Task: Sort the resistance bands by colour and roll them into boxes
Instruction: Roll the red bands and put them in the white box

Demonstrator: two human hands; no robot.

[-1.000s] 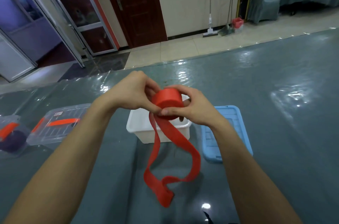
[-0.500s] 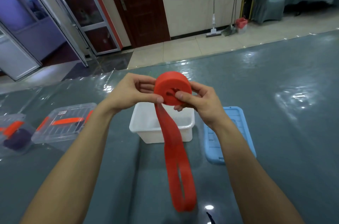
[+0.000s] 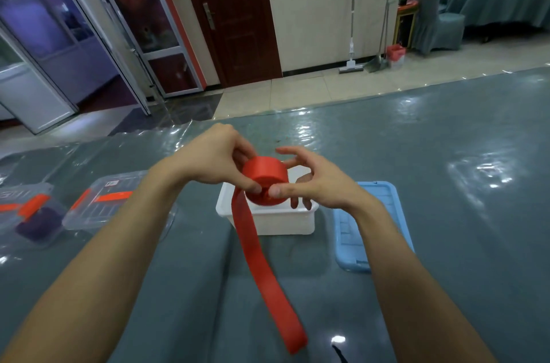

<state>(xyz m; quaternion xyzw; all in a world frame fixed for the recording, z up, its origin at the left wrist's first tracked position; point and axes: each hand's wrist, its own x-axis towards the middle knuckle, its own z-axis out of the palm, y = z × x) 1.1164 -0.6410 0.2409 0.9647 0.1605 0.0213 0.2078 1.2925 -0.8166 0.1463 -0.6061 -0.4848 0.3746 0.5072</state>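
A red resistance band (image 3: 264, 173) is partly wound into a thick roll that I hold above the open white box (image 3: 268, 218). My left hand (image 3: 214, 154) pinches the roll from the left, thumb on its near face. My right hand (image 3: 312, 184) holds it from the right, thumb pressed on the near face and fingers spread behind. The band's loose tail hangs down from the roll and reaches toward the table's near edge. The inside of the white box is mostly hidden by my hands and the roll.
A blue lid (image 3: 372, 225) lies right of the white box. At the left stand a clear box with an orange latch (image 3: 101, 202) and another clear box holding something purple (image 3: 32, 214). The table (image 3: 446, 199) wears a glossy grey cover.
The roll has turned between my fingers, its flat face now tipped downward toward me. The hanging tail, doubled half a second ago, now hangs as a single flat strip slanting right.
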